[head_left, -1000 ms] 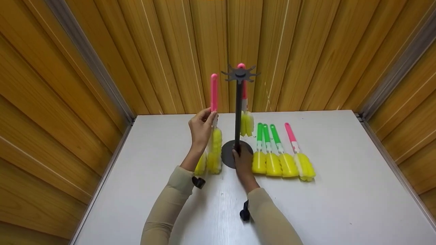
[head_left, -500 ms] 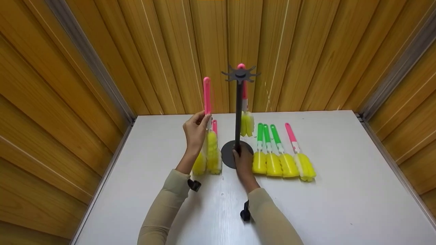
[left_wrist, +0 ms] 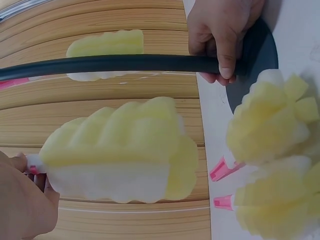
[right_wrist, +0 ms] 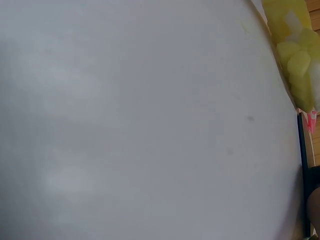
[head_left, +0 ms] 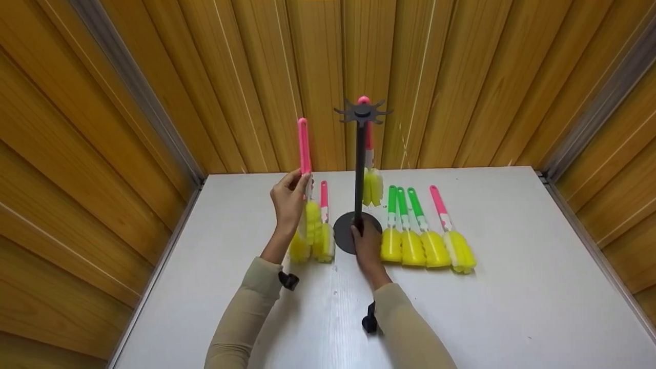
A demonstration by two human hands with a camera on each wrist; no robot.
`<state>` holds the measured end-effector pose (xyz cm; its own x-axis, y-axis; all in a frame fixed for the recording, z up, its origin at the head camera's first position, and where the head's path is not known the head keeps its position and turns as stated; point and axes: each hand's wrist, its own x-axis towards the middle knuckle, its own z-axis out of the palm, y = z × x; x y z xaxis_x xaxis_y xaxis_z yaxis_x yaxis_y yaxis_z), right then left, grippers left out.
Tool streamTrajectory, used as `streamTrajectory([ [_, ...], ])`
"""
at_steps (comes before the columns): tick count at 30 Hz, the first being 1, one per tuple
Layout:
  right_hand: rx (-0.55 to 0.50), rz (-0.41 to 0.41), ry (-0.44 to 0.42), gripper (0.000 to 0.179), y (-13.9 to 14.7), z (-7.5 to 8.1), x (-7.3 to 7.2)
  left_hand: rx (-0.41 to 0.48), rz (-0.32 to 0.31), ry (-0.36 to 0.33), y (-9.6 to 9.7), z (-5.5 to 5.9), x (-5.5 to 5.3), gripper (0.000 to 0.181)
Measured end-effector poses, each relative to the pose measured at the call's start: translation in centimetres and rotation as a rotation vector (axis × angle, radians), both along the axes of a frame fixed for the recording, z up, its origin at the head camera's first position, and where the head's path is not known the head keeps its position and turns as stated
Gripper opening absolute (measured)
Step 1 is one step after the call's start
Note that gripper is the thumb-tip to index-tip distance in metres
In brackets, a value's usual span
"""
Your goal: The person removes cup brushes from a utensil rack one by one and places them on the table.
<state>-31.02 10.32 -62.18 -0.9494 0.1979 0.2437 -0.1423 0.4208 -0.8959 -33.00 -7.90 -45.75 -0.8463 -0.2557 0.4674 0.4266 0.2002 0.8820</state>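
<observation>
My left hand (head_left: 288, 201) pinches a sponge bottle brush (head_left: 303, 146) near the lower end of its pink handle, upright with the yellow-and-white sponge (left_wrist: 120, 150) downward. It stands to the left of a dark rack (head_left: 361, 169), a pole with a ring of hooks on top and a round base. My right hand (head_left: 368, 247) grips the pole low down, just above the base (left_wrist: 262, 55). One pink-handled brush (head_left: 372, 187) hangs on the rack's far side. Below my left hand, two more pink-handled brushes (head_left: 324, 243) lie on the table, one partly hidden behind the held brush.
Right of the rack, three green-handled brushes (head_left: 402, 248) and a pink-handled brush (head_left: 459, 251) lie in a row on the white table (head_left: 523, 297). Wood-look panels (head_left: 287, 61) enclose the table at the back and sides.
My left hand has moved left and slightly down with the brush, away from the rack, uncovering a pink-handled brush on the table. My right hand stays on the pole.
</observation>
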Motion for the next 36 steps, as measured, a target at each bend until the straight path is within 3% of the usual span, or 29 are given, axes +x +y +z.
streamTrajectory([
  [6, 0.016, 0.005, 0.024, 0.025, 0.1, 0.1, 0.0, 0.010, 0.040, 0.004, 0.0, 0.2, -0.2, 0.021],
  [14, -0.001, 0.022, 0.029, 0.021, 0.0, 0.2, 0.1, 0.017, 0.047, 0.019, -1.0, 0.2, -0.2, 0.020],
  [30, 0.005, -0.003, -0.016, 0.023, -0.1, 0.0, -0.1, 0.005, 0.073, -0.026, -5.0, -0.3, -0.6, 0.020],
  [36, 0.004, -0.006, 0.012, 0.020, 0.0, 0.0, -0.2, 0.006, 0.091, -0.064, -6.1, -0.7, -0.9, 0.021],
])
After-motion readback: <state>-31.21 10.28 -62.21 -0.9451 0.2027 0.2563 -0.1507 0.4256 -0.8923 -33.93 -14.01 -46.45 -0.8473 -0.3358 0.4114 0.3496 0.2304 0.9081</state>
